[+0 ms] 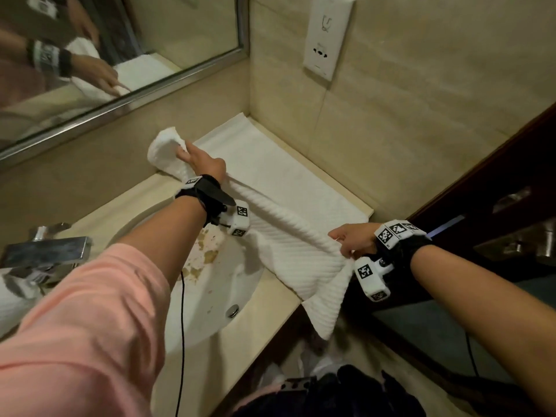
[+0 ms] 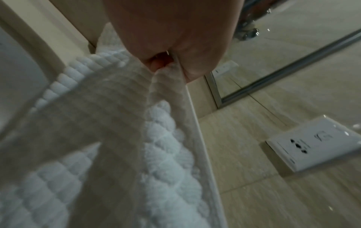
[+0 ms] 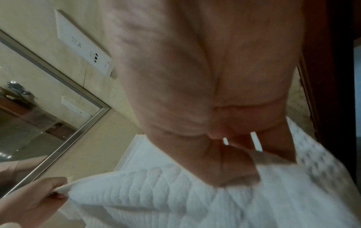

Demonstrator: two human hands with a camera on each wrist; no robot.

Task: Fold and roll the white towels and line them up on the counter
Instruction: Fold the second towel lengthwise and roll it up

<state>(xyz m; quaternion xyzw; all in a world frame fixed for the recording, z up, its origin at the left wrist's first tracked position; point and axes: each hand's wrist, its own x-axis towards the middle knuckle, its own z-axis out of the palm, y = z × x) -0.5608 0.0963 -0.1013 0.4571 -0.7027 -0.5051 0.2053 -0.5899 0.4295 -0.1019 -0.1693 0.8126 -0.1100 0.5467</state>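
Two hands on one ribbed white towel (image 1: 288, 233), stretched taut above the sink (image 1: 210, 296)! Left hand (image 1: 204, 164) pinches the far end, up beyond the sink near the mirror (image 1: 120, 55), fingers curled into the cloth. Right hand (image 1: 352, 239) grips the near end, off to the sink's right, the loose corner hanging past the counter (image 1: 270, 299) edge. Behind the sink, a flat white cloth (image 1: 270, 164) lies spread in the corner.

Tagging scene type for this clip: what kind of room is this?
Likely a hotel bathroom: a white sink set in a stone counter, a wall mirror above it, a faucet.
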